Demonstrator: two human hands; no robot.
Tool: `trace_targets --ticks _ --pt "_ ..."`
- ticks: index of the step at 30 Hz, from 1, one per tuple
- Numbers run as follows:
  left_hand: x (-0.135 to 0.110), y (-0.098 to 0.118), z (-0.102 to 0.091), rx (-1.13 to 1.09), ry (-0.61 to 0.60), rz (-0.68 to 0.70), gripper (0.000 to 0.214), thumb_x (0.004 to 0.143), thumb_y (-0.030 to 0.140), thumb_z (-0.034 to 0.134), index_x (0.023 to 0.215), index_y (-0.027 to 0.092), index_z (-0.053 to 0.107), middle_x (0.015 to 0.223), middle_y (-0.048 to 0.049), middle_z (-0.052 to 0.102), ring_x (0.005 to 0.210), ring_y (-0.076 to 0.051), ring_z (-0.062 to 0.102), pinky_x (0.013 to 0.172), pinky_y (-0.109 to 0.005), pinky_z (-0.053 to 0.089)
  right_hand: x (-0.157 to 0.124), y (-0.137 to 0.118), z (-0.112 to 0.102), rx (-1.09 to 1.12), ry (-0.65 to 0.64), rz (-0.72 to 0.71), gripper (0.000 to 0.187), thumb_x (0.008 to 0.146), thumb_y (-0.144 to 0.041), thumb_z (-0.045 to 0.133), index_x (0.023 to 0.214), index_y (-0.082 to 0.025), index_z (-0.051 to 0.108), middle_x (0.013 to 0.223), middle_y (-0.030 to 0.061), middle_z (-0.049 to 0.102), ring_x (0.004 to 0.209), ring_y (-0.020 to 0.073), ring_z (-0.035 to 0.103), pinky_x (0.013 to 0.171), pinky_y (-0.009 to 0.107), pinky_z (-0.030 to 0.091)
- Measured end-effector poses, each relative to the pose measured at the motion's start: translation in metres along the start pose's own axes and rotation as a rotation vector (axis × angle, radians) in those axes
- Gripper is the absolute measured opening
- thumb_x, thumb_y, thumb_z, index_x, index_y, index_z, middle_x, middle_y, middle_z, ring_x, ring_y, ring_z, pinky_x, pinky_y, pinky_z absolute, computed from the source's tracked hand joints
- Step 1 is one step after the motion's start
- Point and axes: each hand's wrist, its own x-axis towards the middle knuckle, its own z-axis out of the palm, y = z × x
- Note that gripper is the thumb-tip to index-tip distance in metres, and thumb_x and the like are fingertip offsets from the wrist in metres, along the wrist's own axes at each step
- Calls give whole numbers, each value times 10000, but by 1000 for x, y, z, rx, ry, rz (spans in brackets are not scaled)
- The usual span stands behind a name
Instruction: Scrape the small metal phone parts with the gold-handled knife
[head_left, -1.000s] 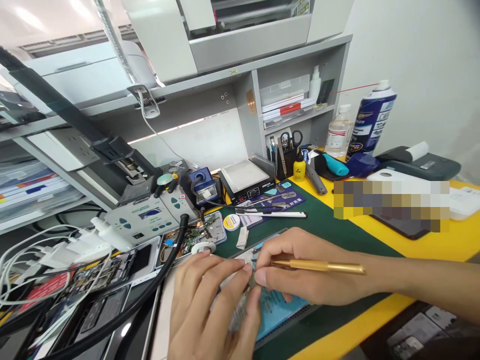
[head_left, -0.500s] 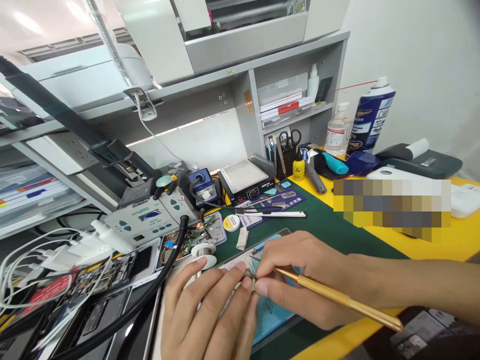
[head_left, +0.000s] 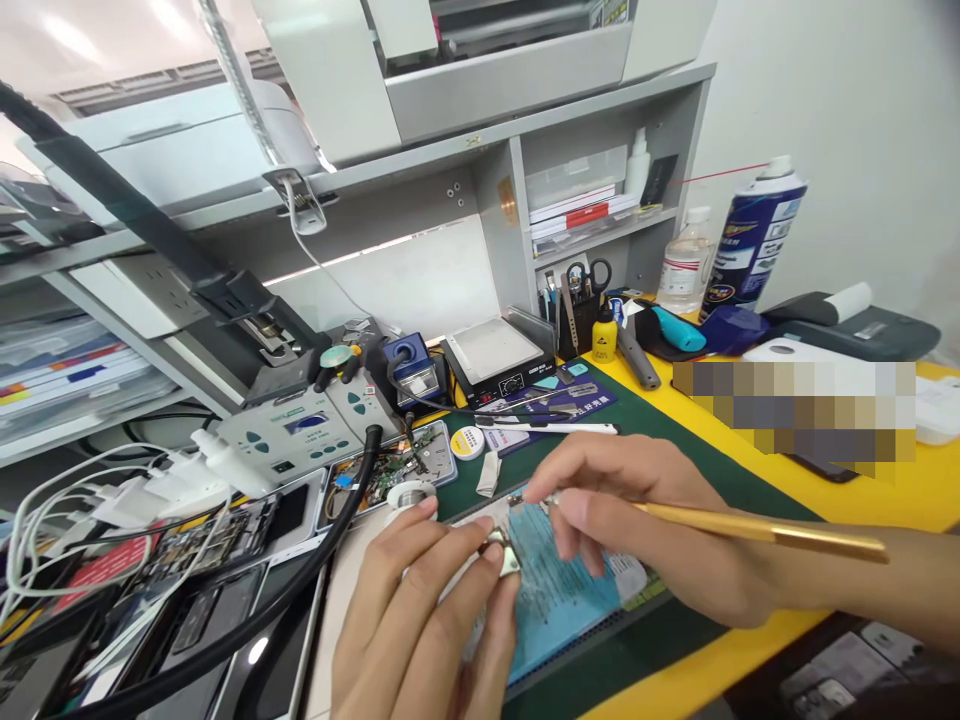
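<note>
My left hand is closed, its fingertips pinching a small silvery metal part above a blue work pad. Most of that part's far side is hidden by the fingers. To the right, my right hand is closed around a slim gold-coloured pen-like tool, whose handle points out over the wrist. Its working tip is hidden. Between the right thumb and index finger a tiny silvery bit shows, too small to name. The two hands are apart.
A spool of wire and a folded white scrap lie beyond the left hand. A black hose curves along the left, by phone parts. Behind stand a hot plate and a white-handled brush.
My right hand has moved away from the left and slightly up. The gold tool has swung flatter. More of the metal part and blue pad shows. The camera view shifted slightly.
</note>
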Motion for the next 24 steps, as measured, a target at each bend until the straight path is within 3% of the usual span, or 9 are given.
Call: trace_targets --ticks 3,7,13,18,24 --pt "-1 -3 1 2 -15 11 305 750 -4 777 998 162 713 998 -64 774 963 -231 695 942 -491 598 -3 -4 1 152 -12 87 73 936 -123 573 961 -191 573 740 -21 659 545 85 583 523 183 496" --pt "-3 -5 0 10 -31 17 291 749 17 788 986 167 711 993 -57 778 940 -226 695 960 -509 587 -3 -8 3 223 -109 173 139 882 -68 598 879 -187 526 729 -16 663 553 85 587 539 196 518" --pt "-3 -3 -1 31 -42 28 259 754 49 803 967 159 705 993 -55 782 928 -218 692 962 -496 582 -1 -9 6 128 -128 74 192 816 6 595 861 -173 544 738 -13 648 589 86 609 553 181 519" --pt "-2 2 1 58 8 9 235 758 51 808 931 163 694 973 -39 788 895 -194 697 960 -468 585 -2 -9 6 55 -127 53 179 811 -11 592 860 -175 538 719 -11 632 570 102 613 539 201 512" --pt "-3 1 -1 76 -27 39 243 765 69 807 951 171 688 993 -32 788 891 -187 699 979 -466 578 -5 -7 4 2 -153 38 181 810 -33 587 877 -190 527 717 -15 616 558 122 628 526 221 506"
